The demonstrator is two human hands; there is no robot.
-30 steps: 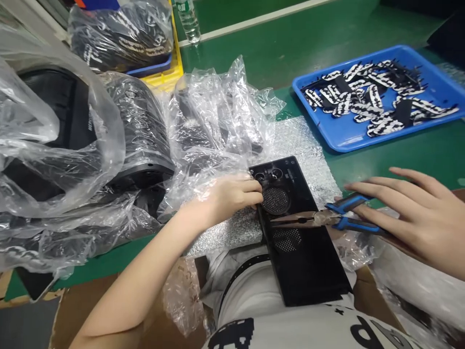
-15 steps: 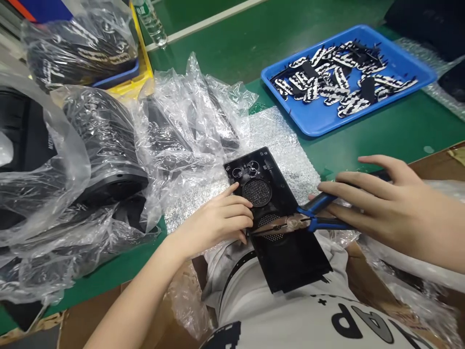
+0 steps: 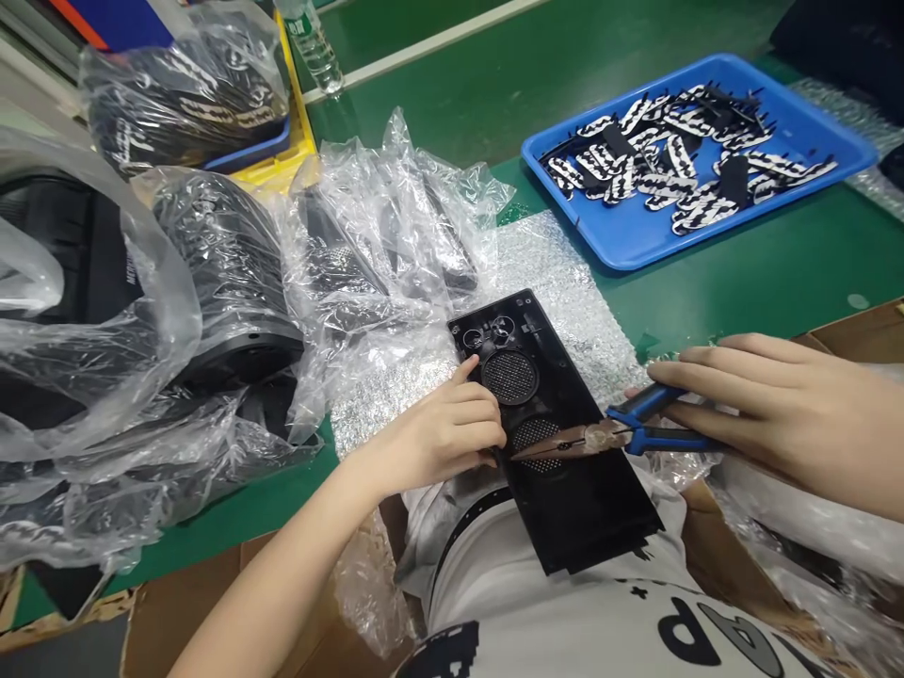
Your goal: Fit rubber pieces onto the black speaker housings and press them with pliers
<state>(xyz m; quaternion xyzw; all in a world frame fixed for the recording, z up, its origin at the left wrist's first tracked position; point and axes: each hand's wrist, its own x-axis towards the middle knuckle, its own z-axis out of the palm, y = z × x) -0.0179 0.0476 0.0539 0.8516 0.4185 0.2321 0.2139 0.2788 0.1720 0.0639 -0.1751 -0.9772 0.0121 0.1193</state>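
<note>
A black plastic speaker panel (image 3: 586, 499) with two round mesh grilles lies slanted over the table's front edge, its near end above my lap. My left hand (image 3: 452, 424) grips the panel's left edge, fingers curled over it. In my right hand (image 3: 769, 395) are long-nose pliers (image 3: 636, 428) with blue and black handles. Their jaws lie across the lower grille, tips close to the left fingers. Whether the tips touch the panel I cannot tell. Under the panel's far end is a sheet of bubble wrap (image 3: 565, 273).
A blue tray (image 3: 621, 250) of black parts with black-and-white strips stands at the back right. Plastic-wrapped black housings (image 3: 218, 245) crowd the left side. Behind them are a yellow crate (image 3: 300, 94) and a water bottle (image 3: 314, 52). Cardboard (image 3: 190, 593) lies below the table edge.
The whole view has shifted slightly, so things appear further right. The fingers of my right hand have closed more around the plier handles. My left hand keeps its hold on the panel.
</note>
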